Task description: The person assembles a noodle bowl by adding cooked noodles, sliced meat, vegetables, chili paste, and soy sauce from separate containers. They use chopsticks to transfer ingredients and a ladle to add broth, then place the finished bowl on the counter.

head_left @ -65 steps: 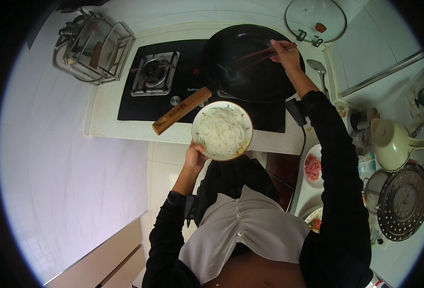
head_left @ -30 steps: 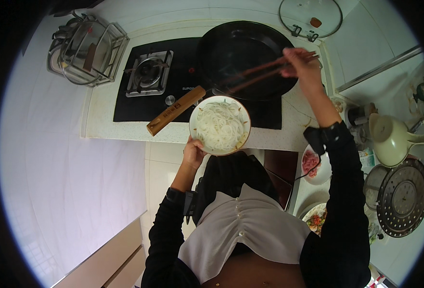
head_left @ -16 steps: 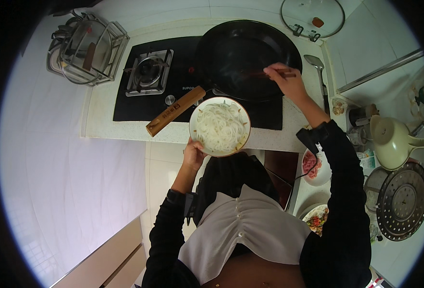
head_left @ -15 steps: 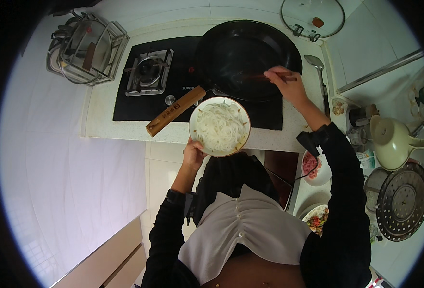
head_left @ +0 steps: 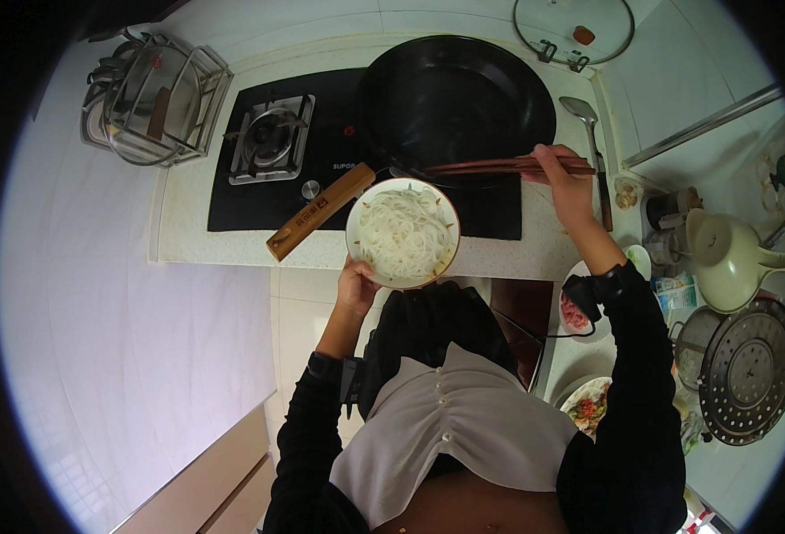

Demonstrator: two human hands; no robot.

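A plate of white noodles is being held from below by the left hand, fingers closed on its near rim, just in front of the stove's edge. Long wooden chopsticks are being gripped by the right hand, fingers closed around them, and are being held level between the black wok and the plate. The wok's wooden handle is lying just left of the plate.
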